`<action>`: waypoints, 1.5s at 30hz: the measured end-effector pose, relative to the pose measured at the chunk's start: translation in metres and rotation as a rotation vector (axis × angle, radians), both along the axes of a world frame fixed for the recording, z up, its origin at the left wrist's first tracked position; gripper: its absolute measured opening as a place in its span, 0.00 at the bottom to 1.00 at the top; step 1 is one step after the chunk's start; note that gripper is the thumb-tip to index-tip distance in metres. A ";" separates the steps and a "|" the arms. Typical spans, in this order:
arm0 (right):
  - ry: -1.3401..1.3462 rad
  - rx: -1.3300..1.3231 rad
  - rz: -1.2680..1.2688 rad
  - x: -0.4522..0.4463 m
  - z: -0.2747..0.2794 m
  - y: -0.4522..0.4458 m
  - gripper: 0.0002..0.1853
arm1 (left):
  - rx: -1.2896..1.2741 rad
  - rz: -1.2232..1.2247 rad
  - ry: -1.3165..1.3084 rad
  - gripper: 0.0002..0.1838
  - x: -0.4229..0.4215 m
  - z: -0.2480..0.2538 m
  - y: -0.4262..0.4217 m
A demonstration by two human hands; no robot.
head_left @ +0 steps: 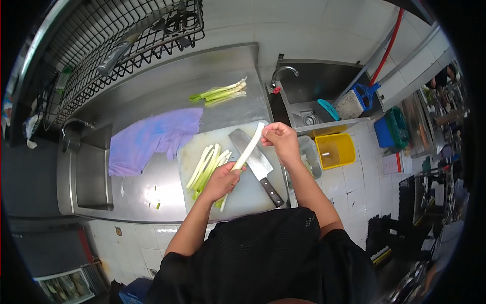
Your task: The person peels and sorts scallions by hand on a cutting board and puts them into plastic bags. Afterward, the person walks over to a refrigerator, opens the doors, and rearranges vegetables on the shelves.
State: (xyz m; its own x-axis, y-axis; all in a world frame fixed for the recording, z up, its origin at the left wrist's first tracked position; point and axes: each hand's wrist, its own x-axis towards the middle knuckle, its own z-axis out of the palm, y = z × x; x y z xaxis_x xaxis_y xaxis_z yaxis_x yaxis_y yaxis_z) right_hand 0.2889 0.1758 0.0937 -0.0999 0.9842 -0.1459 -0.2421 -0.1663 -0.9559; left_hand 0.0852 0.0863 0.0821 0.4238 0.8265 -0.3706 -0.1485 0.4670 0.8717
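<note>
My left hand (223,181) is closed round the lower part of a thick white stalk (249,147), which slants up to the right. At its top end my right hand (280,142) pinches the tip between thumb and fingers. Beneath the stalk, a cleaver (262,167) with a dark handle lies on the white cutting board (238,202). Several cut green and white stalks (206,164) rest on the board left of my left hand. Another bunch of stalks (220,93) lies on the steel counter beyond the board.
A purple cloth (152,139) lies left of the board, beside a steel sink (93,172). At the right are a second sink (309,117), a grey bin (309,154) and a yellow bin (335,150). A wire rack (136,45) hangs at the upper left.
</note>
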 end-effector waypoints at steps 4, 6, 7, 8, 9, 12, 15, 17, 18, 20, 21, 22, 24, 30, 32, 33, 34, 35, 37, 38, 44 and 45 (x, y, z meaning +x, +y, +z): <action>-0.056 0.007 -0.014 -0.013 0.003 -0.003 0.03 | 0.032 0.009 0.005 0.13 -0.009 -0.005 0.001; -0.057 0.067 0.028 -0.018 -0.001 -0.008 0.03 | -0.006 0.049 -0.092 0.13 -0.012 -0.005 0.002; -0.054 0.119 0.073 -0.020 -0.002 -0.011 0.02 | -0.053 0.091 -0.184 0.14 -0.014 -0.005 0.002; -0.081 0.129 0.061 -0.023 -0.003 -0.014 0.02 | -0.113 0.112 -0.285 0.15 -0.018 -0.003 0.002; -0.086 0.133 0.062 -0.024 -0.002 -0.013 0.02 | -0.110 0.112 -0.290 0.15 -0.020 -0.004 0.003; 0.013 0.084 -0.079 -0.027 0.004 -0.011 0.02 | -0.054 0.099 -0.289 0.15 -0.025 -0.009 0.000; -0.019 0.042 -0.066 -0.030 0.023 -0.010 0.04 | 0.062 0.066 -0.089 0.15 -0.025 -0.009 -0.006; -0.170 0.053 0.020 -0.033 0.026 -0.008 0.05 | 0.147 0.065 -0.006 0.16 -0.025 -0.009 -0.010; -0.170 0.060 0.021 -0.034 0.024 -0.008 0.05 | 0.153 0.066 -0.006 0.16 -0.026 -0.009 -0.012; -0.153 0.091 0.043 -0.038 0.015 -0.007 0.05 | 0.191 0.076 -0.023 0.18 -0.029 -0.009 -0.015; -0.152 0.095 0.052 -0.040 0.015 -0.008 0.05 | 0.194 0.085 -0.022 0.18 -0.031 -0.008 -0.017; -0.127 0.091 0.101 -0.043 0.015 -0.010 0.05 | 0.142 0.091 -0.146 0.17 -0.035 -0.007 -0.018; -0.102 0.089 0.158 -0.047 0.015 -0.010 0.04 | 0.094 0.106 -0.271 0.16 -0.041 -0.008 -0.022; 0.307 0.016 0.210 -0.047 0.035 -0.014 0.05 | 0.149 0.177 -0.557 0.16 -0.045 -0.015 -0.020; 0.376 0.022 0.265 -0.041 0.042 -0.017 0.05 | 0.171 0.275 -0.397 0.17 -0.046 -0.015 -0.015; 0.446 0.031 0.310 -0.034 0.042 -0.017 0.05 | 0.167 0.283 -0.397 0.17 -0.050 -0.020 -0.014; 0.439 0.078 0.293 -0.024 0.037 -0.013 0.04 | 0.231 0.297 -0.162 0.15 -0.056 -0.028 -0.013; 0.321 0.119 0.170 -0.012 0.036 -0.010 0.04 | 0.293 0.305 0.074 0.13 -0.063 -0.035 -0.011; -0.019 0.206 -0.115 0.013 0.027 -0.004 0.04 | 0.350 0.300 0.361 0.12 -0.077 -0.038 -0.016; -0.242 0.252 -0.275 0.028 0.012 0.002 0.05 | 0.542 0.272 0.675 0.12 -0.083 -0.034 -0.021; -0.914 0.309 -0.652 0.117 -0.116 -0.006 0.06 | 0.591 0.191 1.074 0.14 -0.082 -0.059 -0.051; -1.012 0.167 -0.549 0.120 -0.135 -0.013 0.08 | 0.604 0.179 1.132 0.15 -0.081 -0.062 -0.055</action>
State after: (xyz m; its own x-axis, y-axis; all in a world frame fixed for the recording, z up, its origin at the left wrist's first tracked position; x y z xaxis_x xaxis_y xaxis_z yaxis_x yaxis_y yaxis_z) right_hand 0.4090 0.1630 -0.0408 0.4342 0.8735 0.2202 0.6437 -0.1299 -0.7542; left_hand 0.0043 0.0314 0.0204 -0.0111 0.9999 0.0010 0.7866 0.0081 0.6174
